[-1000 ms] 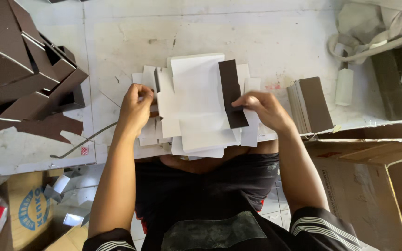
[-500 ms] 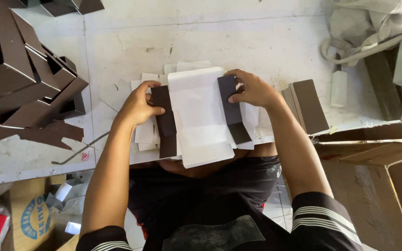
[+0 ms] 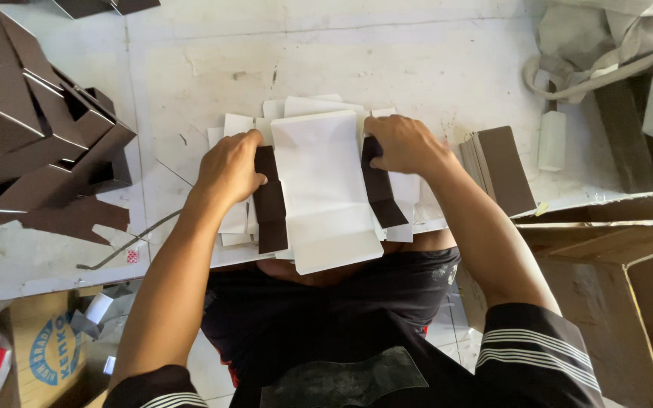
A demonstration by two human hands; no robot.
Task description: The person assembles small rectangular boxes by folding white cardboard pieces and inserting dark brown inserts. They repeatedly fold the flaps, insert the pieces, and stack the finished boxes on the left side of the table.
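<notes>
1. Folding step: the flat white box blank (image 3: pixel 325 189) lies at the table's (image 3: pixel 417 68) near edge.
2. Left hand (image 3: pixel 228 168) and right hand (image 3: pixel 402 143) each clamp a brown side flap (one apiece) beside the blank.
3. Next likely needs even inward pressure.

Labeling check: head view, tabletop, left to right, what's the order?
Pile of folded dark brown boxes → left hand → white flat box blank → right hand → stack of flat brown blanks → small white box.
</notes>
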